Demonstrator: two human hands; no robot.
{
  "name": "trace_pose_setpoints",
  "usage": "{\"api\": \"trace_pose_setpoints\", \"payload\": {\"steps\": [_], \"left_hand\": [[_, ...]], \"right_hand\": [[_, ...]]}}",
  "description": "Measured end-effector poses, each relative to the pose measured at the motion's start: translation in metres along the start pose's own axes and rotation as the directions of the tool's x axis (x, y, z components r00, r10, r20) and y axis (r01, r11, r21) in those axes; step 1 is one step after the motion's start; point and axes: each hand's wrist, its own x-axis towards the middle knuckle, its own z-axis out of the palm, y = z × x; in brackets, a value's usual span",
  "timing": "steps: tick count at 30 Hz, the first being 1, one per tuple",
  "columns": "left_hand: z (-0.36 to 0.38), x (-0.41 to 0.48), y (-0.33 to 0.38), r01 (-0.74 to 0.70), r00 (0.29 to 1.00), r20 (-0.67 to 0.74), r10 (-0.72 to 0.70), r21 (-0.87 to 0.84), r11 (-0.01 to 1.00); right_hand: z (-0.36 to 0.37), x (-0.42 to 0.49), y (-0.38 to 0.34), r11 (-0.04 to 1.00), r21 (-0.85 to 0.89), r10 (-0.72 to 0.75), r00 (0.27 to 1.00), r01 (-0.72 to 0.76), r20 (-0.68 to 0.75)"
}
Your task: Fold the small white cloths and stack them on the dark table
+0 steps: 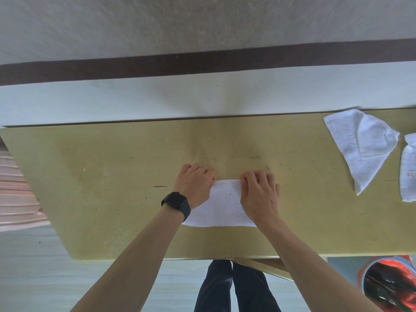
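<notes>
A small white cloth (222, 203) lies flat in the middle of the olive-yellow table (101, 176). My left hand (194, 184), with a ring and a black wristwatch, pinches the cloth's far left corner, fingers curled. My right hand (260, 192) pinches the far right corner the same way and covers the cloth's right side. At the far right lies an unfolded white cloth (360, 145), crumpled into a pointed shape. Another white cloth (408, 170) sits at the frame's right edge, partly cut off.
The table's far edge meets a white wall with a dark stripe (202, 64). A red and black bin (389, 284) stands on the floor at the lower right. My legs (234, 289) are below the table's near edge. Pale steps (15, 188) show at the left.
</notes>
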Motion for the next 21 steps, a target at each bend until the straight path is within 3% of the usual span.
{"api": "trace_pose_setpoints", "payload": {"steps": [8,11,13,16,18,21], "left_hand": [[0.013,-0.022,-0.005,0.059,0.985,-0.165,-0.056,0.016,0.998],[0.017,-0.042,-0.013,0.201,0.960,-0.202,-0.194,0.016,0.979],[0.018,-0.054,-0.017,0.279,0.944,-0.188,-0.273,0.009,0.960],[0.015,-0.069,-0.015,0.394,0.906,-0.145,-0.398,-0.052,0.918],[0.015,-0.079,-0.009,0.494,0.860,-0.070,-0.506,-0.135,0.859],[0.016,-0.090,0.011,0.609,0.792,0.115,-0.600,-0.222,0.762]], "right_hand": [[-0.015,-0.025,0.000,0.997,0.082,0.023,0.994,-0.015,-0.106],[-0.019,-0.063,-0.004,0.995,0.014,0.099,0.994,-0.100,0.040],[-0.017,-0.077,-0.008,0.988,-0.055,0.153,0.980,-0.147,0.124],[-0.016,-0.057,-0.015,0.992,-0.057,0.116,0.987,-0.110,0.114],[-0.015,-0.025,-0.018,0.998,-0.055,0.041,0.993,-0.035,0.113],[-0.015,0.020,-0.025,0.988,-0.049,-0.131,0.961,0.147,0.242]]}}
